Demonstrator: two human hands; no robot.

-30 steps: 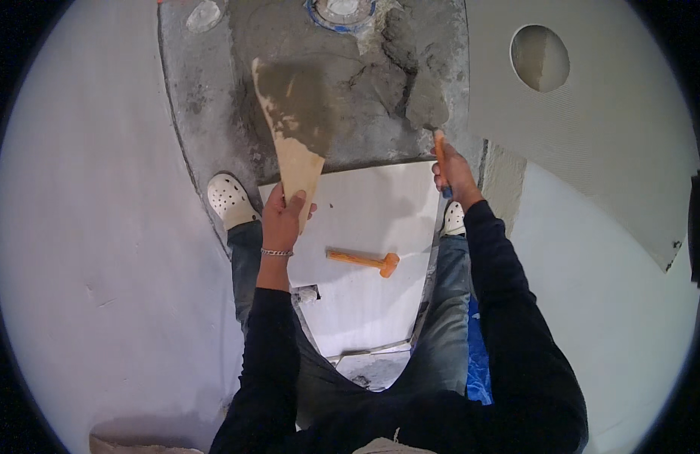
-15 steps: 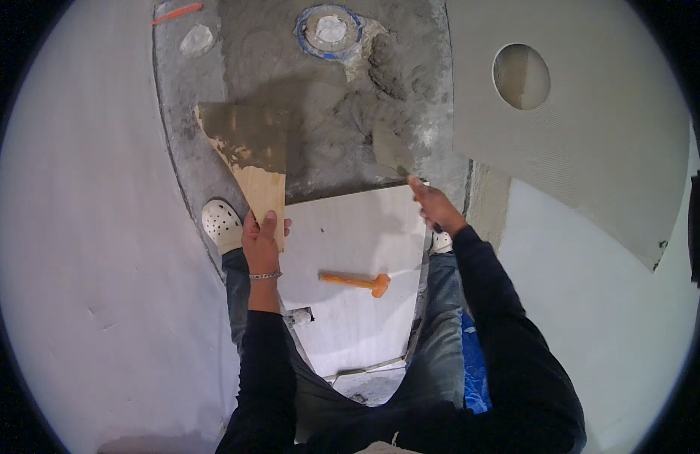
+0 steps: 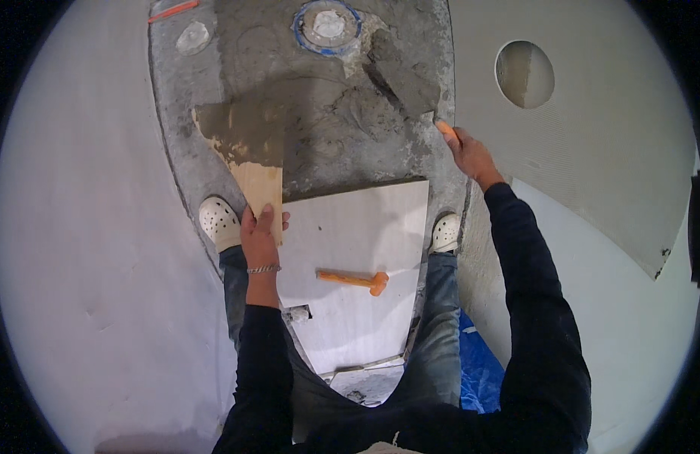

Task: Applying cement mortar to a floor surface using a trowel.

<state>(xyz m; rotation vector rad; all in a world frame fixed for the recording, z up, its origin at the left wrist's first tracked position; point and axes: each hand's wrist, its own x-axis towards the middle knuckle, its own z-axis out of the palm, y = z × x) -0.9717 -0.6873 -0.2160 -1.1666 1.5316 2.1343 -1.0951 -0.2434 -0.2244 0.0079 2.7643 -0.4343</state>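
Observation:
My left hand [image 3: 259,236] grips the near end of a wooden board [image 3: 248,155] whose far half is caked with grey mortar. My right hand [image 3: 467,155] holds the orange handle of a trowel [image 3: 406,76]; its mortar-covered blade lies on the wet grey mortar bed [image 3: 319,129] near a blue-ringed pipe opening [image 3: 327,26]. A laid white tile [image 3: 350,250] lies between my two white shoes, with an orange mallet [image 3: 355,280] on it.
A large grey tile [image 3: 592,144] with a round hole cut in it lies at the right. White tiled floor [image 3: 85,250] spreads to the left. A blue sheet [image 3: 478,371] lies by my right leg. An orange strip [image 3: 172,10] sits at the top left.
My right hand has pushed the trowel forward and to the right across the mortar. The board in my left hand has swung left and now lies lower over the bed.

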